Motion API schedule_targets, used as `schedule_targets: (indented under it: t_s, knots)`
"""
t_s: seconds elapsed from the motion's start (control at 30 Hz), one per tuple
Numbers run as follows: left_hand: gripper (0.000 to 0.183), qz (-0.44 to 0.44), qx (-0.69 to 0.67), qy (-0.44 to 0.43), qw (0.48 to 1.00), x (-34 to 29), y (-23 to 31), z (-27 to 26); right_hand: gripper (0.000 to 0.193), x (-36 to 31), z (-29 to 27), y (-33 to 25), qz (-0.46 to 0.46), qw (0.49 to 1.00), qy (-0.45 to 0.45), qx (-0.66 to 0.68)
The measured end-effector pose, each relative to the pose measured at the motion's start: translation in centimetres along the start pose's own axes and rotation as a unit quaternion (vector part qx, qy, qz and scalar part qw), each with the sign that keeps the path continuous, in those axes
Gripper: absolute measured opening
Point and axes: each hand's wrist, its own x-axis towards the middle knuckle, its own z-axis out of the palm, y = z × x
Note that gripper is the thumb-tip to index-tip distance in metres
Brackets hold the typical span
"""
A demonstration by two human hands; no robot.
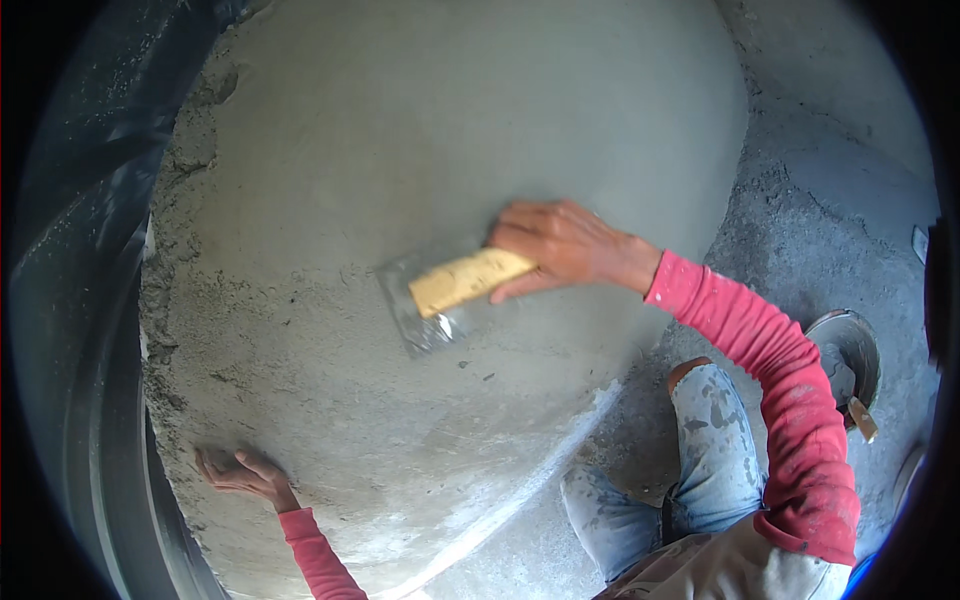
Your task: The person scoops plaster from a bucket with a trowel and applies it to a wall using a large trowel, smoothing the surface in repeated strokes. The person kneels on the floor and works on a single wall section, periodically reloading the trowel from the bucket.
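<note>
My right hand (565,243) is closed round the pale yellow handle of a plastering trowel (470,280). The trowel's thin metal blade lies flat against a broad grey cement surface (480,130). Above and right of the blade the cement looks smooth; to the left and below it is rougher and more grainy. At the lower left, my left hand (245,477) holds nothing, its fingers stretched out and apart. It is at the cement near the rough left edge; whether the palm presses on it cannot be made out.
Crumpled dark sheeting (90,250) runs along the left side. On the right stands a round bucket (847,350) of grey mix, with a wooden-handled tool (861,418) at its rim. My legs (715,430) in stained jeans are beside the cement's lower right edge.
</note>
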Motion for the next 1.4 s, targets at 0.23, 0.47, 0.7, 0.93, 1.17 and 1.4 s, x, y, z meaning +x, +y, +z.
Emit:
schedule_targets:
  t_s: [0.23,0.47,0.7,0.93,1.17,1.4]
  knots:
    - [0.070,0.006,0.006,-0.002,1.000,0.6,0.1,-1.2,0.051,-1.0,-4.7,5.9,0.274,0.917,0.249,-0.151]
    - [0.070,-0.005,0.011,-0.002,1.000,-0.1,0.7,-0.2,0.051,1.5,-3.3,6.5,0.152,0.956,0.208,-0.143]
    - [0.071,0.025,0.064,-0.022,0.997,0.0,-1.3,-1.0,0.052,-8.6,3.2,-0.8,0.561,0.758,0.331,0.012]
    - [0.068,-0.006,0.031,-0.031,0.999,0.5,1.2,-0.9,0.075,-2.5,-3.1,10.4,0.593,0.711,0.378,0.000]
    - [0.070,-0.006,0.028,-0.019,0.999,0.4,0.8,-1.1,0.062,10.8,-4.5,3.0,0.256,0.943,0.209,0.048]
    - [0.072,-0.008,0.011,-0.019,1.000,0.1,0.2,-0.6,0.050,0.7,1.7,-3.6,0.162,0.977,0.142,0.008]
